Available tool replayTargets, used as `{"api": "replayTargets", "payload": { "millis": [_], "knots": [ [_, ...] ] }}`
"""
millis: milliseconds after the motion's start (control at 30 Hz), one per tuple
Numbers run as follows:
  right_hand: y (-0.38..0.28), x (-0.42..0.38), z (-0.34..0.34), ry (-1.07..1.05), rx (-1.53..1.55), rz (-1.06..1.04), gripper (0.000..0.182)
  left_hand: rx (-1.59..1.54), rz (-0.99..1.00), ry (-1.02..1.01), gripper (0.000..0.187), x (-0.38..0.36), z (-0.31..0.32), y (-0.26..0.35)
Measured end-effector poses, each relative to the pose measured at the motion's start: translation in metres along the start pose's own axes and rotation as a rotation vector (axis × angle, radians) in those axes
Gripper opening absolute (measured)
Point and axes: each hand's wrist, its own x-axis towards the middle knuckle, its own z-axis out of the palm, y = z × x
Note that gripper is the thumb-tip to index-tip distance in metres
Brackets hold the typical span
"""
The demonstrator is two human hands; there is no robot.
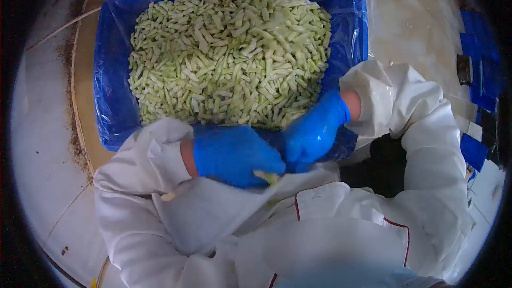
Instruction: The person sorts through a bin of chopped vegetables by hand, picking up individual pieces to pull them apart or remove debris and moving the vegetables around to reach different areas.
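A large blue crate (364,26) lined with clear plastic holds a heap of pale green, stick-shaped cut vegetable pieces (229,56); their exact kind I cannot make out. Both my hands wear blue gloves and meet at the crate's near edge, close to my body. My left hand (234,154) is closed, slightly blurred, with a pale green vegetable piece (266,176) poking out by its fingers. Against it, my right hand (316,132) has its fingers curled together, and whatever they hold is hidden.
A white apron (213,213) spreads below my hands, over white sleeves and coat. Pale floor (48,128) with dark debris along a seam lies left of the crate. Several blue objects (474,149) stand at the far right.
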Motion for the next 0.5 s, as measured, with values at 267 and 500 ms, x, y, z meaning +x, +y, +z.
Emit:
{"api": "replayTargets", "payload": {
  "millis": [267, 500],
  "knots": [
    [-0.005, -0.061, -0.045, 0.476, -0.243, 0.159, 0.03, -0.106, -0.75, 0.535, 0.034, -0.038, -0.045, -0.043],
    [0.088, -0.093, -0.12, 1.274, -1.235, 0.768, 0.071, 0.454, -0.841, 0.695, 0.055, -0.076, -0.067, -0.089]
  ]
}}
